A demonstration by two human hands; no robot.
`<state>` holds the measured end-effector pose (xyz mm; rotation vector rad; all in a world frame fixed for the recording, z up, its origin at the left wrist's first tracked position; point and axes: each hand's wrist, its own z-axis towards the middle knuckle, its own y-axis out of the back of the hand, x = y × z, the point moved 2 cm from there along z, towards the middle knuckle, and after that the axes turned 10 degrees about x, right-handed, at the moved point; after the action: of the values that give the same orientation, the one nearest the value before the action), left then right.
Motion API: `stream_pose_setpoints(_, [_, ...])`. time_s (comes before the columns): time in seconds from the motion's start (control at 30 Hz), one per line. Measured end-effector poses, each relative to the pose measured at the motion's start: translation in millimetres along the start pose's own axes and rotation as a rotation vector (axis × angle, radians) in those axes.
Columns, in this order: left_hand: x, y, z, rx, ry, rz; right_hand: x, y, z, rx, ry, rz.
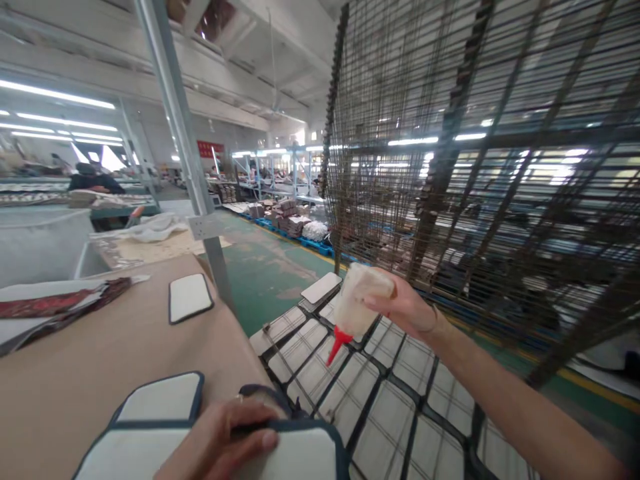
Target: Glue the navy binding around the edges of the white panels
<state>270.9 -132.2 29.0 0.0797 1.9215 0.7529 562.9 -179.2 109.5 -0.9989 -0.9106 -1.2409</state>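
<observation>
My right hand (395,303) is wrapped round a translucent squeeze bottle (357,300), tipped so that its red nozzle (339,343) points down and to the left. My left hand (220,433) pinches a white pad with dark blue edging (307,453) at the bottom of the view, thumb on top. Beside that hand, two similar edged pads (163,400) lie overlapping on the brown tabletop (65,387). Under the bottle spreads a wire rack (383,383) bearing rows of white pads with dark edges.
Tall stacked wire racks (450,147) rise on the right. One more edged pad (190,298) lies near the table edge, by a metal post (175,113). Red patterned fabric (60,303) is at left. A person (93,179) sits far back. Stacked goods (285,217) line the green floor.
</observation>
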Motion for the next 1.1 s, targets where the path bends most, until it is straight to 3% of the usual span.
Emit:
stream_pose_setpoints(0.2, [-8.2,47.0,4.8,0.031,-0.097,0.310,6.5,-6.0,-6.6,0.052,0.044,0.084])
stream_pose_setpoints(0.4, [-41.4,76.3,4.2,0.210,-0.264,0.469,6.8,-29.6,-12.0,0.070,0.106,0.259])
stream_pose_setpoints(0.5, [-53.6,84.1,3.7,0.305,-0.295,0.467,3.9,-45.2,-10.7,0.089,0.101,0.291])
stream_pose_setpoints(0.67, [-54.5,93.8,-1.4,0.398,-0.294,0.361,-1.5,-65.7,-3.4,0.121,0.083,0.291])
stream_pose_setpoints(0.9, [-48.5,108.7,-12.5,0.431,-0.310,0.282,-15.5,-80.1,9.1,0.079,0.005,0.267])
stream_pose_setpoints(1.1, [-39.9,114.5,-18.7,0.430,-0.272,0.213,-21.3,-88.6,18.3,0.129,0.012,0.297])
